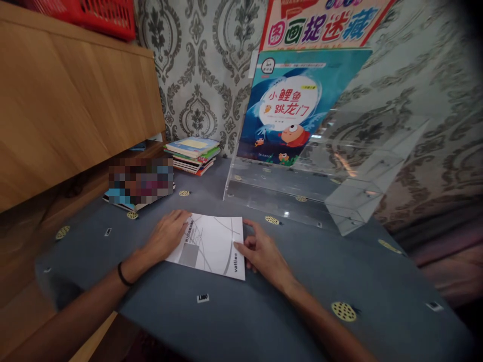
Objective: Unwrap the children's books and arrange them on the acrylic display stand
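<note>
Probably the likeliest trouble for us is a buckled cover: the white booklet (213, 231) lies on the counter (260, 317) between our two hands, and if both pressed inward at once, its thin sheets could bow or crease. Uneven pressure could also skew it or dog-ear the far right corner, since the right side seems to be held mostly near its edge. Beyond it, on the far right, the clear stand (360, 206) is easy to misjudge because it is see-through; a careless reach forward might knock its near edge and jolt the blue picture book (279, 115) leaning in it. On the far left, the uneven stack of books (194, 148) could slide if a forearm brushed it, though it sits well apart from us. As for pose, our left hand (169, 234) comes in from the near left, back upward, fingers laid over the booklet's left edge; its thumb is hidden, so we cannot tell whether it pinches or merely presses. Our right hand (261, 249) has its thumb on the right margin, index finger reaching to the far right corner and the others curled beside the edge; how firmly it grips, we cannot tell.
</note>
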`<state>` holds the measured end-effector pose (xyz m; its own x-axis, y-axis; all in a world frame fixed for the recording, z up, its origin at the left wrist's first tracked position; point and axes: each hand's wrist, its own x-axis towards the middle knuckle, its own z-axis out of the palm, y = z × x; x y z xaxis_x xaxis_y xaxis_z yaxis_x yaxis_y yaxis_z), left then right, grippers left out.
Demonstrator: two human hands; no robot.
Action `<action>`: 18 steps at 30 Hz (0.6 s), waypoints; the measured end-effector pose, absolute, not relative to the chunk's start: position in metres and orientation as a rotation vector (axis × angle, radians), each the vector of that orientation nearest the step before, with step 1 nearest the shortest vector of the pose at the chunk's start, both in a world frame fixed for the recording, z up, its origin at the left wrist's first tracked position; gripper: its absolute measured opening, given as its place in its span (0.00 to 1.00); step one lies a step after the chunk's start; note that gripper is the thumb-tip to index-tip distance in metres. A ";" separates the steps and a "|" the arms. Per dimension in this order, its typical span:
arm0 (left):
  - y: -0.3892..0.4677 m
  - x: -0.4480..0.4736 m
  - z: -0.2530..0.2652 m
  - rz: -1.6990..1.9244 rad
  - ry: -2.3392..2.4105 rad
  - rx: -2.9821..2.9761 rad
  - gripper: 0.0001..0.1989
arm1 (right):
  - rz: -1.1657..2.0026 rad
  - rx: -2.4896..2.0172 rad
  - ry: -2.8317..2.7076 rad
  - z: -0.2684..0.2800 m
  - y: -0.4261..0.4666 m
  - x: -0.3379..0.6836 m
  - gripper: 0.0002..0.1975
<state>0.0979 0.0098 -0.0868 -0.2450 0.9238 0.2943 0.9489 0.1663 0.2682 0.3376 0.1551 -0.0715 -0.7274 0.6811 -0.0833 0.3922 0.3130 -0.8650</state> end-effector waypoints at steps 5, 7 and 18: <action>0.010 0.103 -0.085 -0.440 -2.328 -1.913 0.16 | 0.489 -1.018 -2.599 -0.076 0.153 0.341 0.21; 0.010 0.103 -0.086 -0.442 -2.304 -1.926 0.16 | 0.279 -0.880 -2.628 -0.078 0.148 0.334 0.16; 0.008 0.100 -0.084 -0.403 -2.263 -1.951 0.14 | 0.282 -0.411 -2.819 -0.100 0.140 0.290 0.27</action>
<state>0.0999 0.0081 -0.0840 -0.1579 0.9507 0.2668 0.9844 0.1303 0.1180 0.2896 0.1401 -0.0996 -0.9208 0.3046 0.2436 0.2503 0.9405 -0.2298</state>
